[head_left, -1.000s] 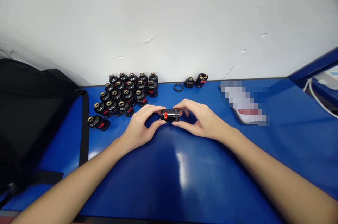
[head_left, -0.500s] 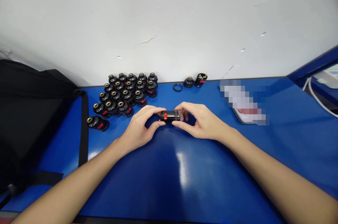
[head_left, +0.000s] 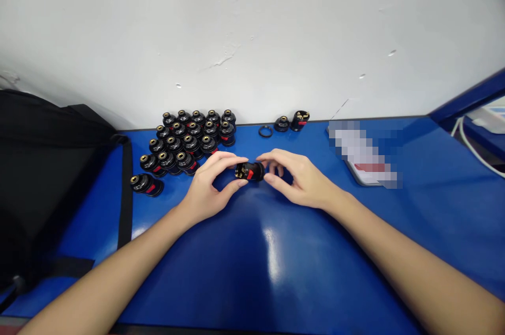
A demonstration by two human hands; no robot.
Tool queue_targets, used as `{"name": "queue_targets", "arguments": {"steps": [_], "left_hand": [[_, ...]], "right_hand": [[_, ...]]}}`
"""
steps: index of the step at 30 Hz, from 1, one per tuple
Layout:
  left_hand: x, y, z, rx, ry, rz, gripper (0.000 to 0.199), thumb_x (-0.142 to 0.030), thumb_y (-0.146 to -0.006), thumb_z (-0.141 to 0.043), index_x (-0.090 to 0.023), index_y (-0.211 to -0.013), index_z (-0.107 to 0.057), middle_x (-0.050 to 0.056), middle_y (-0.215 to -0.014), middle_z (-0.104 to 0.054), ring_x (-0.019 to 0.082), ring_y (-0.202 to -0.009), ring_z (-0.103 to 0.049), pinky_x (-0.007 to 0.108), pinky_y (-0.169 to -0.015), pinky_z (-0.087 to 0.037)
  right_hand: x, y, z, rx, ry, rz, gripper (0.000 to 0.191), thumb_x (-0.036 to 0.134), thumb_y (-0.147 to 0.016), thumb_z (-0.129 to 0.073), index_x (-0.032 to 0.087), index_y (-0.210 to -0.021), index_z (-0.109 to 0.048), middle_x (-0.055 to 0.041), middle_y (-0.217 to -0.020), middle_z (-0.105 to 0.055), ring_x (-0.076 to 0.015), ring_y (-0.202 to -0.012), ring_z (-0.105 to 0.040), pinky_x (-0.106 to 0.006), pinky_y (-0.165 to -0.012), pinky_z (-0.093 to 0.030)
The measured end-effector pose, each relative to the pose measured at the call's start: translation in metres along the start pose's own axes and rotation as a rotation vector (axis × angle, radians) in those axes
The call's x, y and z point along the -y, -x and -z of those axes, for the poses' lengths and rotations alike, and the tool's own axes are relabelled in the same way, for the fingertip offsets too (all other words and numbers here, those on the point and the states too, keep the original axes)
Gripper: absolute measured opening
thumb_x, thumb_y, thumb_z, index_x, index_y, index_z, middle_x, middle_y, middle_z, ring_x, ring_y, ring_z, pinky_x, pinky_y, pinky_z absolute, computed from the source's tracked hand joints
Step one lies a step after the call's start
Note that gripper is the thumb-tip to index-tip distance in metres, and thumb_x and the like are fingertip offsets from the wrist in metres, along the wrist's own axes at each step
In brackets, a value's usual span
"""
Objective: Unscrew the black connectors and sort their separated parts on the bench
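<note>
Cylinder (head_left: 256, 171) — gold contacts (head_left: 239, 171) now clearer

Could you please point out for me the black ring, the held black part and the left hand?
Black ring (head_left: 265, 136): head view, near edge of its band.
Held black part (head_left: 257, 171): head view, its black side.
Left hand (head_left: 207, 181): head view, back of the hand.

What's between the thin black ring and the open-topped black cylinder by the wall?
A black domed cap, brass-coloured at its top; head view.

Left fingers (head_left: 226, 158) and right fingers (head_left: 276, 154) curve toward each other, forearms (head_left: 130, 266) converging.
</note>
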State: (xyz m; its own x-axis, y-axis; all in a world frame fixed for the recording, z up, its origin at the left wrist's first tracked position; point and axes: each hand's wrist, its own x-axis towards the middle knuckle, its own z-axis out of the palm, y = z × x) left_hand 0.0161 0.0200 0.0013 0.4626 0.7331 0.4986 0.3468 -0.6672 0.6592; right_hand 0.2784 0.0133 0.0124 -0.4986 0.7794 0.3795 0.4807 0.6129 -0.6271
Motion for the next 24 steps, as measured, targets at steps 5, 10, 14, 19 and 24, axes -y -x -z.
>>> {"name": "queue_targets", "arguments": {"steps": [5,10,14,19,24], "left_hand": [[0.000,0.001,-0.001,-0.025,0.028,-0.014,0.053,-0.024,-0.096,-0.077,-0.024,-0.146,-0.061,0.009,-0.123,-0.075,0.022,-0.114,-0.071,0.044,-0.110,-0.054],[0.001,0.000,-0.003,0.000,0.077,-0.038,0.058,-0.022,-0.094,-0.079,-0.025,-0.148,-0.058,0.009,-0.120,-0.079,0.023,-0.116,-0.073,0.047,-0.114,-0.051],[0.001,0.000,-0.002,0.040,0.090,-0.019,0.058,-0.022,-0.095,-0.079,-0.025,-0.148,-0.056,0.008,-0.124,-0.080,0.023,-0.120,-0.072,0.046,-0.114,-0.052],[0.002,0.001,-0.003,0.075,0.103,0.026,0.058,-0.024,-0.096,-0.078,-0.026,-0.149,-0.054,0.008,-0.130,-0.078,0.022,-0.122,-0.073,0.044,-0.115,-0.052],[0.006,0.001,-0.004,0.068,0.066,0.054,0.050,-0.028,-0.097,-0.077,-0.025,-0.144,-0.060,0.008,-0.125,-0.078,0.022,-0.119,-0.073,0.042,-0.112,-0.055]], "right_hand": [[-0.006,0.000,-0.001,-0.084,0.045,-0.078,0.032,0.036,-0.114,-0.040,0.020,-0.120,-0.067,-0.0102,-0.105,-0.077,-0.0226,-0.090,-0.074,-0.038,-0.082,-0.057],[-0.010,0.000,-0.002,-0.157,0.097,-0.130,0.030,0.034,-0.113,-0.041,0.020,-0.111,-0.068,-0.0095,-0.097,-0.077,-0.0237,-0.087,-0.074,-0.039,-0.078,-0.058],[-0.011,-0.001,-0.003,-0.225,0.138,-0.163,0.022,0.029,-0.110,-0.049,0.020,-0.113,-0.068,-0.0103,-0.099,-0.078,-0.0245,-0.085,-0.075,-0.040,-0.077,-0.059],[-0.014,-0.002,-0.002,-0.265,0.190,-0.188,0.019,0.026,-0.105,-0.055,0.020,-0.119,-0.066,-0.0113,-0.108,-0.073,-0.0238,-0.082,-0.073,-0.042,-0.079,-0.062],[-0.022,-0.002,0.000,-0.289,0.276,-0.263,0.030,0.029,-0.103,-0.055,0.017,-0.129,-0.064,-0.0181,-0.132,-0.062,-0.0243,-0.087,-0.074,-0.045,-0.081,-0.065]]}}
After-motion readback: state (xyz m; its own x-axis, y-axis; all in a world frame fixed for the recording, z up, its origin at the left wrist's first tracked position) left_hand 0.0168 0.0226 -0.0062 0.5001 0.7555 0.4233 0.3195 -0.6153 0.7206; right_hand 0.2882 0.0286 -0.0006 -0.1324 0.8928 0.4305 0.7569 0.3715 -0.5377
